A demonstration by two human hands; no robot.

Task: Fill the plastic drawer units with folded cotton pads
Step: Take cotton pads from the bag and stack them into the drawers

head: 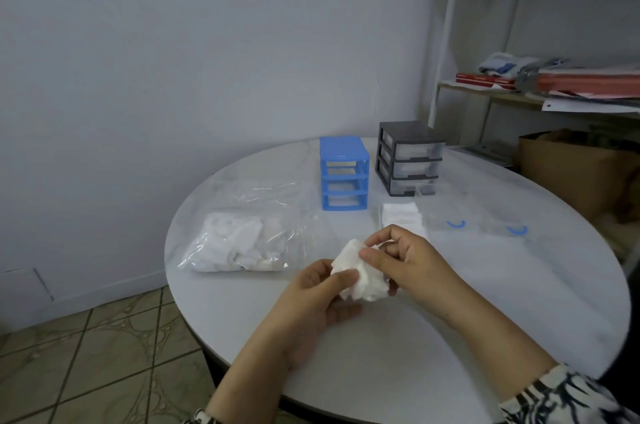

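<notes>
A crumpled white cotton pad (360,280) is held above the round white table (519,302) by both hands. My left hand (311,302) grips its lower left side, thumb on top. My right hand (405,257) pinches its upper right edge. A clear drawer (403,219) holding folded white pads lies just beyond my right hand. A clear plastic bag (239,243) of loose pads lies to the left. The blue drawer unit (343,177) stands at the back with its slots empty. Beside it the dark grey drawer unit (408,157) holds clear drawers.
Two clear drawers with blue handles (455,223) (517,230) lie on the table at the right. A shelf rack (540,91) with papers and a cardboard box (575,167) stand behind the table at the right. Tiled floor (86,354) lies to the left.
</notes>
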